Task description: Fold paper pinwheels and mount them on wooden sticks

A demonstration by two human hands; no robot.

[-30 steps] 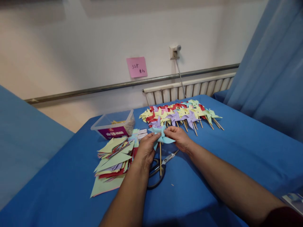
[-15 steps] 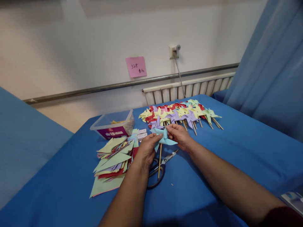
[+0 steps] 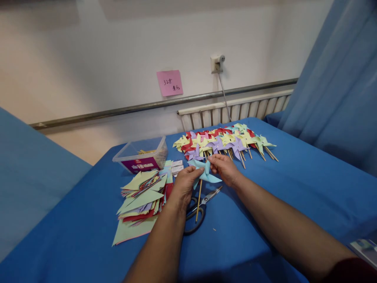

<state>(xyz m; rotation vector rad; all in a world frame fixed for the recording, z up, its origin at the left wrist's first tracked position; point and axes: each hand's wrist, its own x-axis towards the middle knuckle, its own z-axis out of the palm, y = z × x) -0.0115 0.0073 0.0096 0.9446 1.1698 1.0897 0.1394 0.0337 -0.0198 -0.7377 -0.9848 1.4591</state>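
Observation:
A light-blue paper pinwheel (image 3: pixel 210 177) on a thin wooden stick (image 3: pixel 199 200) is up in front of me, over the table. My left hand (image 3: pixel 186 181) is closed on its left side, the thumb pressed on the paper near the centre. At the upper right edge of the pinwheel, my right hand (image 3: pixel 223 167) pinches the paper with thumb and forefinger; the exact contact is small and partly hidden. Below the stick lie scissors (image 3: pixel 205 199) with black handles, their blades pointing up and right.
Left of my hands are stacked coloured papers (image 3: pixel 141 204). Behind them stands a clear plastic box (image 3: pixel 140 163) holding sticks, near small white boxes (image 3: pixel 176 167). Finished pinwheels (image 3: pixel 218 144) lie in a pile at the back of the blue-covered table (image 3: pixel 294 188).
Both hands and the light-blue pinwheel have shifted very slightly to the right. My grip on it looks the same, and everything else stays in place.

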